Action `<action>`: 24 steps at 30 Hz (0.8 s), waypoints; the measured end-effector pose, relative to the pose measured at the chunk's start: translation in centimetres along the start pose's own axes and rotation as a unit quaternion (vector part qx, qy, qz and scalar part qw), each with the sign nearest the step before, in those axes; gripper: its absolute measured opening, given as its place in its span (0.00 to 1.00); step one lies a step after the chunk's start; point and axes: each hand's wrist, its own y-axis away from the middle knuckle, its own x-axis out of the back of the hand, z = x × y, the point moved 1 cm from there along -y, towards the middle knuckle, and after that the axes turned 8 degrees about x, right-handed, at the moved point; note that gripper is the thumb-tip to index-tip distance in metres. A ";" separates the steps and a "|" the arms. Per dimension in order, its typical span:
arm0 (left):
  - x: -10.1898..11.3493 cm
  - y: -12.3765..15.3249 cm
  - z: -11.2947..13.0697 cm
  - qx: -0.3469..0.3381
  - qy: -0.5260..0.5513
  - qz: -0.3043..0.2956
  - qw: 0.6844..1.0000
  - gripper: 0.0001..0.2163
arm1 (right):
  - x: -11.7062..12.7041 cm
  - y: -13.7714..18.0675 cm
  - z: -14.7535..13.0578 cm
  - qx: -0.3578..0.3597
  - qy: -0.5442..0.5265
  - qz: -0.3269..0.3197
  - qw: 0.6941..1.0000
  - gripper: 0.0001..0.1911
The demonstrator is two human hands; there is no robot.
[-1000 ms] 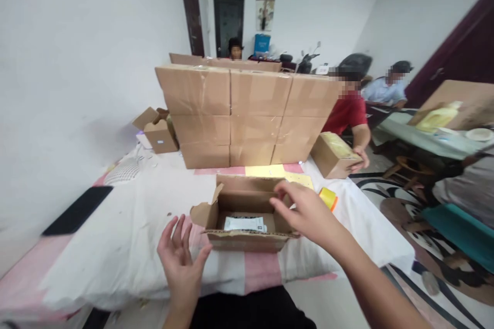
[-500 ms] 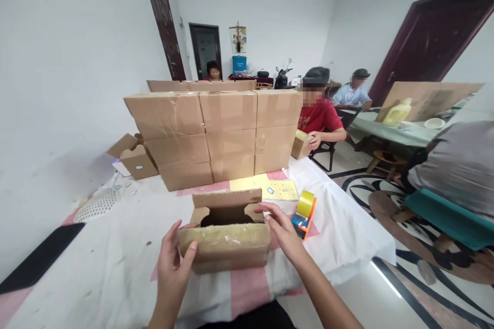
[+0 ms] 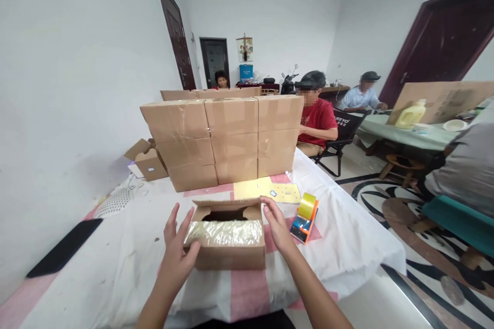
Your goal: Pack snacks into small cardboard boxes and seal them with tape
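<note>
A small brown cardboard box stands on the cloth in front of me, with a dark opening in its top. Its front flap, covered with shiny clear tape, leans inward over part of that opening. My left hand is at the box's left side, fingers spread and thumb by the flap's left end. On the right, my right hand has its fingers stretched out along the back right corner, fingertips at or very near the cardboard. A tape dispenser with a yellow roll lies to the right of that hand.
A wall of stacked cartons crosses the table beyond the box. An open carton sits at its left. Yellow card, a white perforated piece and a black pad lie on the cloth. A co-worker sits behind right.
The taped front flap has tipped inward and the back flap stands lower. My left fingers have loosened and spread. The co-worker's small box has gone out of sight behind the stack. The view has shifted slightly.
</note>
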 end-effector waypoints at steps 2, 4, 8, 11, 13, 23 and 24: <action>0.1 -0.7 1.1 -0.080 -0.084 -0.041 0.992 0.29 | 0.1 0.4 -0.6 0.059 0.080 -0.043 0.994 0.16; -0.2 -1.2 1.8 -0.155 -0.138 -0.115 0.971 0.27 | 0.7 1.1 -1.2 0.094 0.139 -0.072 0.983 0.15; -0.8 -1.1 1.8 -0.182 -0.174 -0.202 0.946 0.22 | 4.9 3.0 -1.6 0.122 0.276 0.128 0.945 0.15; -1.0 -0.5 1.7 -0.151 -0.203 -0.222 0.942 0.30 | 9.8 3.9 -0.1 0.023 0.295 0.364 0.883 0.23; -1.0 -0.4 2.6 -0.107 -0.224 -0.243 0.938 0.30 | 12.2 4.0 1.8 -0.071 0.216 0.396 0.890 0.30; -2.0 -2.5 9.3 0.003 -0.299 -0.291 0.909 0.32 | 13.6 3.3 5.5 -0.103 0.147 0.185 0.966 0.24; -1.9 -2.5 8.7 -0.006 -0.289 -0.284 0.914 0.32 | 13.6 3.2 5.4 -0.095 0.150 0.182 0.967 0.24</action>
